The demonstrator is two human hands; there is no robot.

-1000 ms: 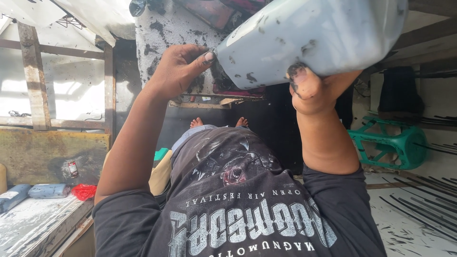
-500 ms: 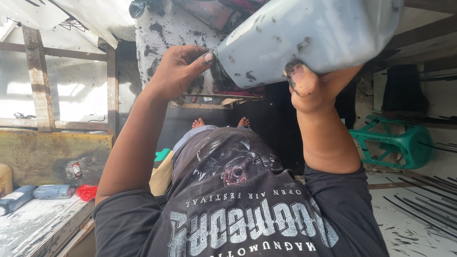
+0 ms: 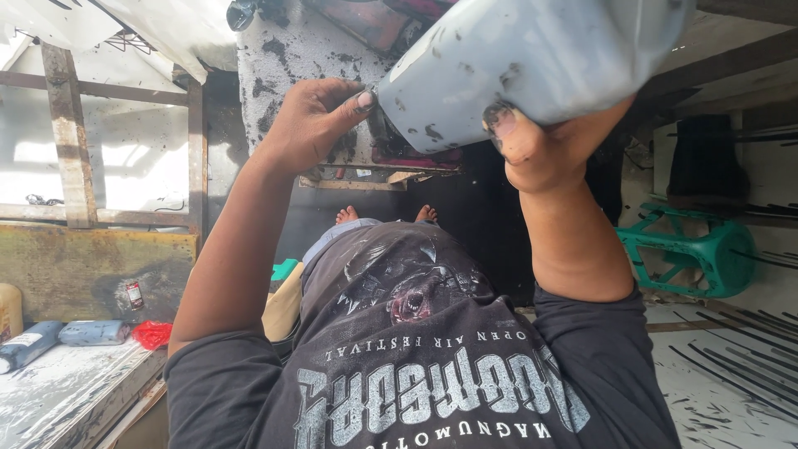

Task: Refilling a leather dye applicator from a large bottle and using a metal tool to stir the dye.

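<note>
A large grey plastic jug (image 3: 540, 54) smeared with dark stains is held tilted in front of me, its lower corner pointing left. My right hand (image 3: 540, 145) grips it from underneath, thumb pressed on its side. My left hand (image 3: 312, 125) is closed at the jug's lower left corner, fingertips pinching there; what they pinch is hidden. Behind the hands stands a white, black-speckled panel (image 3: 291, 58). Below I see my dark printed shirt (image 3: 432, 374) and bare feet (image 3: 349, 214).
A green plastic stool (image 3: 698, 249) lies on its side at the right. A weathered wooden frame (image 3: 71, 141) stands at the left. On the bench at lower left lie grey bottles (image 3: 91, 333), a red scrap (image 3: 152, 334) and a yellow container (image 3: 8, 312).
The jug and both hands have stayed almost where they were; the jug has shifted a little with my right hand, and the grips are the same.
</note>
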